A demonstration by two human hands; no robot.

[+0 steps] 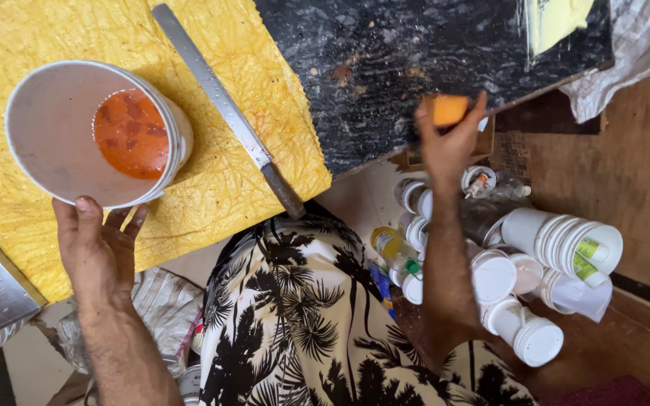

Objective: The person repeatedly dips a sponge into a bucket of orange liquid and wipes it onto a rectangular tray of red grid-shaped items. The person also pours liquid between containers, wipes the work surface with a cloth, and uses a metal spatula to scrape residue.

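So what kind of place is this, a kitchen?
Probably a small food-preparation stall or kitchen counter. A long knife lies on a stained yellow cutting mat, the left hand holds a white cup of orange-red liquid, and stacks of white lidded containers sit below the dark stone counter.

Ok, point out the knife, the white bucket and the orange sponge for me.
knife [216, 94]: head view, middle of the long blade.
white bucket [47, 128]: head view, bare inner wall left of the orange liquid.
orange sponge [448, 110]: head view, front face above the right hand's fingers.
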